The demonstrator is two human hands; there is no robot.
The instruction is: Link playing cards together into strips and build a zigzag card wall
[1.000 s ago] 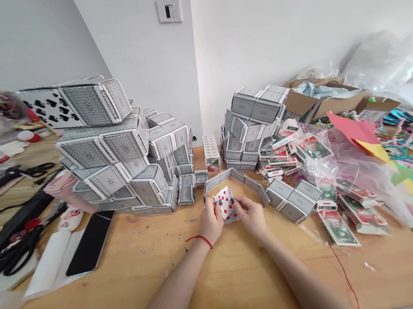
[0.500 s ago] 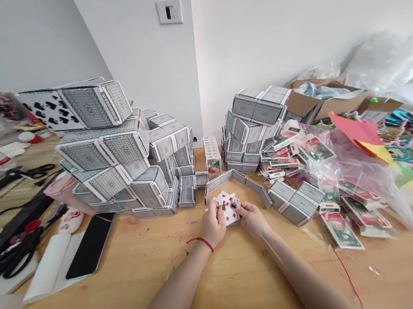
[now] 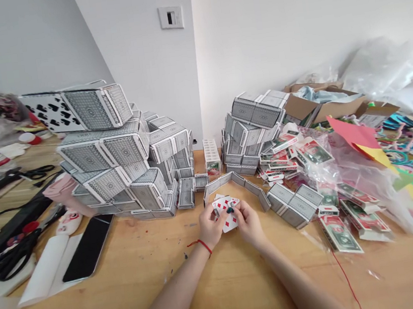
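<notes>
While the left hand (image 3: 210, 226) and right hand (image 3: 249, 224) pinch them between fingers (image 3: 241, 215), diamond playing cards (image 3: 230, 223) are just nearside of the low card barrier (image 3: 219, 185).

Head view: smooth, thin rectangles, face up, long axis roughly toward that angled, grey-patterned barrier; beneath it, wooden worktop (image 3: 225, 294); beyond it, pale wall (image 3: 279, 13).

A black phone (image 3: 88, 248) lies near what's possibly a mouse (image 3: 68, 222)
</notes>
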